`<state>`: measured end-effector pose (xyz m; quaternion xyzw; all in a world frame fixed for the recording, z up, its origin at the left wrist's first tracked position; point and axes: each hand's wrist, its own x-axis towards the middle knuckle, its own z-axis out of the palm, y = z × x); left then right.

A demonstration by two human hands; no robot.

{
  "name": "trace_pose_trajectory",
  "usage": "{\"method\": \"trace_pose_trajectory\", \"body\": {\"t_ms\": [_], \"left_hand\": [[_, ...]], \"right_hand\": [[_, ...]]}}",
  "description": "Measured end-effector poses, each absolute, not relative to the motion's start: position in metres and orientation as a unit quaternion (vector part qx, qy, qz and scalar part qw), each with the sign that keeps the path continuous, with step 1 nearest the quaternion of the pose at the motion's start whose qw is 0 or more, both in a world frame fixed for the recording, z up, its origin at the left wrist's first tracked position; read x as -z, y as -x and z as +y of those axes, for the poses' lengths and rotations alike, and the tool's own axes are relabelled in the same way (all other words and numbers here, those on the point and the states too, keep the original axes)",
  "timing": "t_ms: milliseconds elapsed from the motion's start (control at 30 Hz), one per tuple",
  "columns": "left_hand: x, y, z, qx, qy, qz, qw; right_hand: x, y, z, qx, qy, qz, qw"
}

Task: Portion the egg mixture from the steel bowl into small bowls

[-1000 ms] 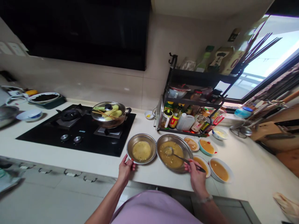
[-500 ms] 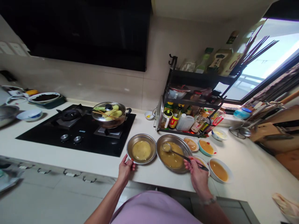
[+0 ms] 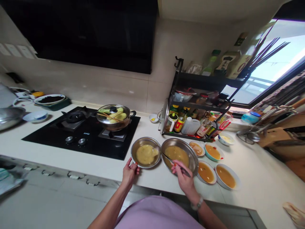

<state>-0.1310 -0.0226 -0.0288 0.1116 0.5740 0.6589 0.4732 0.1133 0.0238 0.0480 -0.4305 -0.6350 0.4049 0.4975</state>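
Two shallow metal bowls stand side by side on the counter, both with yellowish-brown liquid in them. My left hand (image 3: 130, 171) is closed on the near-left rim of the left metal bowl (image 3: 134, 161), thumb at the edge. A long-handled ladle (image 3: 169, 158) is in my right hand (image 3: 182, 173), its fingers wrapped round the dark handle above the right metal bowl (image 3: 194, 156). The ladle's head, slightly blurred, is over the right side of the left bowl, at the liquid. Whether it touches the bowl I cannot tell.
Several small bowls of orange-brown liquid, among them a white bowl (image 3: 235, 176), stand to the right. A lidded pan (image 3: 111, 125) with green pieces and chopsticks sits on the black hob (image 3: 95, 151). Behind the bowls rises a black rack (image 3: 202, 105) of bottles.
My right hand has moved left, carrying the ladle's head from the right metal bowl to the left one. My left hand stays at the left bowl's rim. The view has shifted slightly.
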Motion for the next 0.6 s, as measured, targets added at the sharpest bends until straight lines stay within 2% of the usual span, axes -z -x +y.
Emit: {"method": "trace_pose_trajectory", "body": {"t_ms": [167, 367, 600], "left_hand": [[0.029, 0.132, -0.023, -0.662, -0.11, 0.567, 0.478], [0.031, 0.132, -0.022, -0.661, -0.11, 0.567, 0.48], [0.034, 0.133, -0.022, -0.657, -0.109, 0.571, 0.479]], "right_hand": [[-0.043, -0.125, 0.023, -0.354, 0.399, -0.699, 0.476], [-0.026, -0.163, 0.042, -0.312, 0.525, -0.594, 0.525], [-0.01, -0.186, 0.036, -0.336, 0.592, -0.519, 0.518]]}}
